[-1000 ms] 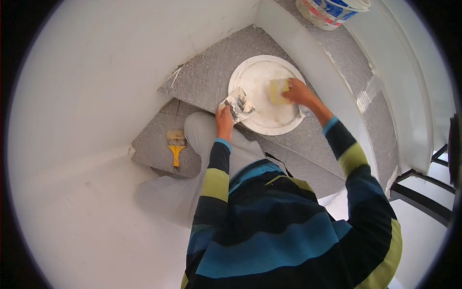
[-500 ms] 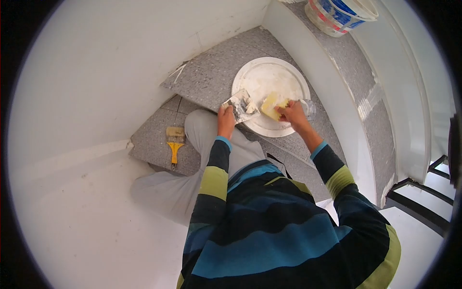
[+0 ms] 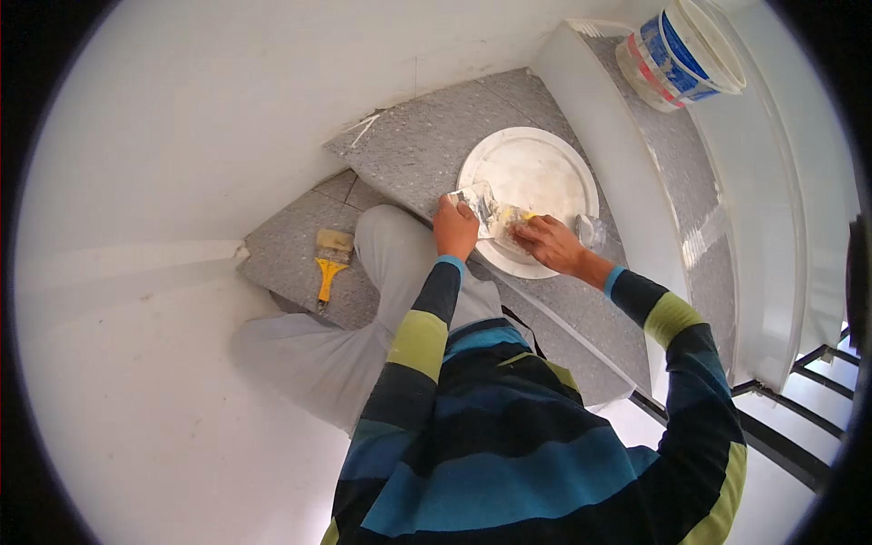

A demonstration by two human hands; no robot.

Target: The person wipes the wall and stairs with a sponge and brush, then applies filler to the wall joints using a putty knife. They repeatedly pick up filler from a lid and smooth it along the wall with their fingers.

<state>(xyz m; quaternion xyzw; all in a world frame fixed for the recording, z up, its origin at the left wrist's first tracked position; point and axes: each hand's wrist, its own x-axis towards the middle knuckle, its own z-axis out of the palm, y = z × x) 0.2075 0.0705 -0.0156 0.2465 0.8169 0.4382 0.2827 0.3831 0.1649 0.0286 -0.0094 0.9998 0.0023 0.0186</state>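
Observation:
My left hand (image 3: 456,227) is closed around the near end of a flat metal scraper (image 3: 475,196), which has white putty smeared on its face. A yellow flat scraper (image 3: 514,216), also coated in white, is pinched in my right hand (image 3: 552,245). It meets the left scraper's putty-covered edge, though fingers partly hide it. Both tools are over the near left part of a round white lid (image 3: 536,168) that has whitish smears. To the right of my right hand, a clear plastic piece (image 3: 591,233) rests at the lid's edge.
A wide brush (image 3: 331,265) with a yellow handle lies on the lower speckled step, left of my knee. Higher up at the right stands a white and blue bucket (image 3: 674,64) on another step. A white wall (image 3: 209,136) runs along the left, and black railing bars (image 3: 781,445) are at lower right.
My right hand has moved left, bringing the yellow scraper against the metal one. My left hand has turned slightly. The whole view has shifted, so the bucket shows more fully.

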